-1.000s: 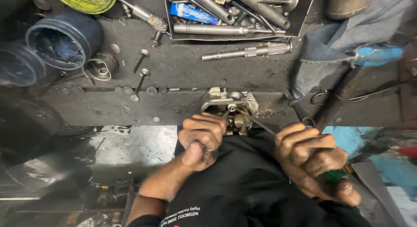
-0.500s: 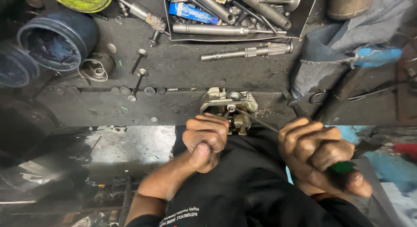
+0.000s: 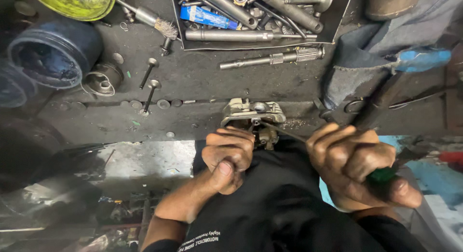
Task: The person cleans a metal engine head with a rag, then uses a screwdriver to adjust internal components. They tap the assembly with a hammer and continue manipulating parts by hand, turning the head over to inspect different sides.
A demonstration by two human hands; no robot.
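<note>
Bench: dark, greasy metal workbench (image 3: 202, 83) runs across in front of me, its near edge just beyond my knuckles
Work piece: small silver-grey cast metal caliper-like part (image 3: 253, 114) sits at the bench edge, between my two hands and touching the left one
Left hand: my left hand (image 3: 227, 155) is curled into a tight fist against the lower side of the part; what the fingers close on is hidden, so I cannot tell whether they grip the part itself
Right hand: my right hand (image 3: 354, 165) is wrapped fully round the green handle of a screwdriver (image 3: 383, 175), its thin dark shaft (image 3: 284, 131) slanting up-left to the part
Progress: I judge the job mid-way, tool tip engaged at the part; loose bolts (image 3: 150, 90) and flat round washers (image 3: 164, 104) lie on the bench to the left, well apart from the part, so some pieces look already off
Left to do: nothing shows the part opened or finished
Packages: flat blue rectangular packet (image 3: 205, 16) with pale print lies in the black shallow tray (image 3: 337, 37) of steel shafts at the top
Containers: blue round plastic tub (image 3: 55, 52) far left, yellow-green bowl rim (image 3: 79, 4) above it
Cloth: grey-blue rag (image 3: 386, 45) heaped at right
</note>
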